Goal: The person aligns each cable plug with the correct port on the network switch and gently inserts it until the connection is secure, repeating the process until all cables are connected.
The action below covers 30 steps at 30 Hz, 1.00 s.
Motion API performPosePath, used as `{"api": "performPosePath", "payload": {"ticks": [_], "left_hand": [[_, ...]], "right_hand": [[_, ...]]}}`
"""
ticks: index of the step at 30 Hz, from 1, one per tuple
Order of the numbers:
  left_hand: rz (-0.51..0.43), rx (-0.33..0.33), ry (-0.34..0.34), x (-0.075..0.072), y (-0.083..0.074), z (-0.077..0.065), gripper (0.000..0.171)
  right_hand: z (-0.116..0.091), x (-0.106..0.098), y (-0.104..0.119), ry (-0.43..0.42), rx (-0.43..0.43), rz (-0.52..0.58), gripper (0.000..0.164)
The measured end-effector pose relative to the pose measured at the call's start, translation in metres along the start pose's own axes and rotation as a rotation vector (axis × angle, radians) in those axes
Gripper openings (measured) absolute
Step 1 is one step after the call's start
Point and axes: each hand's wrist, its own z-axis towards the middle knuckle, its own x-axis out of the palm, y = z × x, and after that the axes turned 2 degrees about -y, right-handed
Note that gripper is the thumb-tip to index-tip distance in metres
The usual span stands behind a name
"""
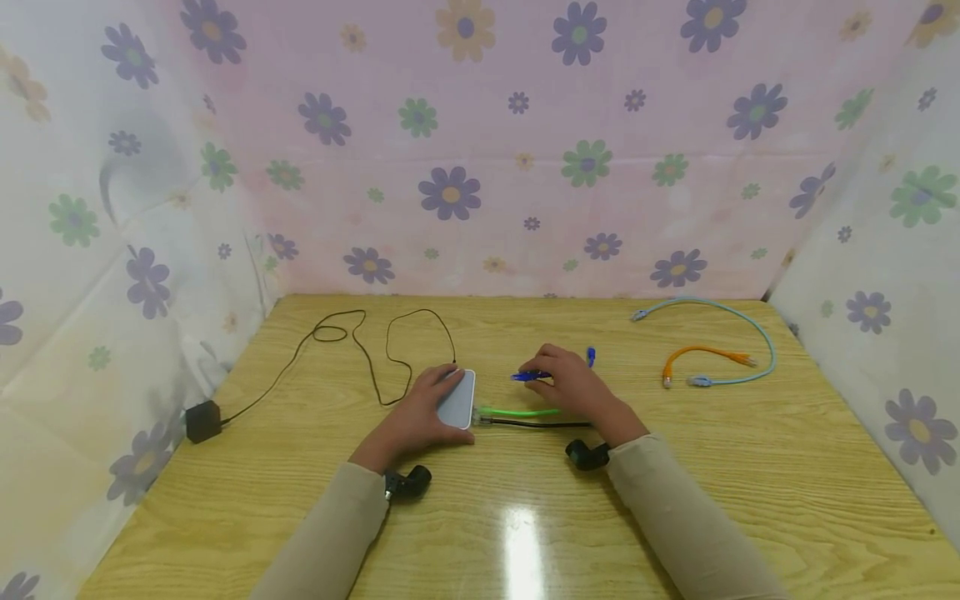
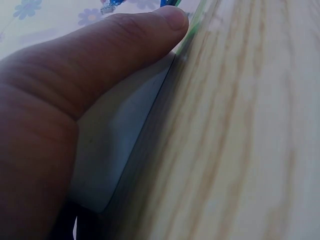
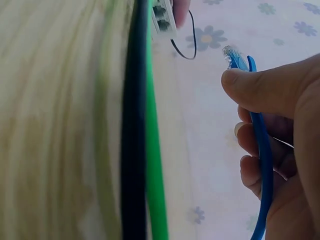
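A white network switch (image 1: 457,402) lies on the wooden table, and my left hand (image 1: 420,408) grips it from the left, thumb along the near side and fingers at the far side. A green Ethernet cable (image 1: 521,413) and a black Ethernet cable (image 1: 543,425) run from its right side. To the right of the switch, my right hand (image 1: 573,387) pinches a blue Ethernet cable (image 3: 264,150) just behind its clear plug (image 3: 234,57). That plug points left towards the switch, apart from it. In the right wrist view, dark ports (image 3: 162,22) show on the switch's side.
A light blue Ethernet cable (image 1: 767,337) and a short orange one (image 1: 701,349) lie at the back right. On the left, a black power adapter (image 1: 203,422) connects by a thin looping cord (image 1: 360,337) to the switch. Flowered cloth (image 1: 487,167) hangs behind and at both sides.
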Motion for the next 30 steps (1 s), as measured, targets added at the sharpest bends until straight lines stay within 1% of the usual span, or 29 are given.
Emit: {"api": "performPosePath", "payload": {"ticks": [5, 8, 10, 18, 24, 30], "left_hand": [[0.002, -0.001, 0.004, 0.001, 0.001, 0.001, 0.11], [-0.001, -0.007, 0.005, 0.001, 0.001, 0.0, 0.11], [-0.002, -0.01, 0.004, 0.001, 0.001, 0.0, 0.11], [-0.006, -0.004, -0.003, 0.0, -0.001, 0.0, 0.109], [-0.005, -0.002, -0.004, 0.0, -0.001, 0.001, 0.109], [-0.005, -0.027, 0.009, 0.001, 0.0, 0.001, 0.111]], "right_hand": [[0.0, 0.005, 0.004, 0.037, 0.097, 0.083, 0.017], [0.0, 0.008, 0.005, 0.057, 0.133, 0.109, 0.016], [0.0, 0.009, 0.006, 0.065, 0.14, 0.114, 0.016], [-0.001, 0.012, 0.007, 0.083, 0.151, 0.147, 0.017], [0.0, 0.016, 0.006, 0.104, 0.139, 0.158, 0.016], [0.002, 0.021, 0.004, 0.133, 0.11, 0.175, 0.018]]}}
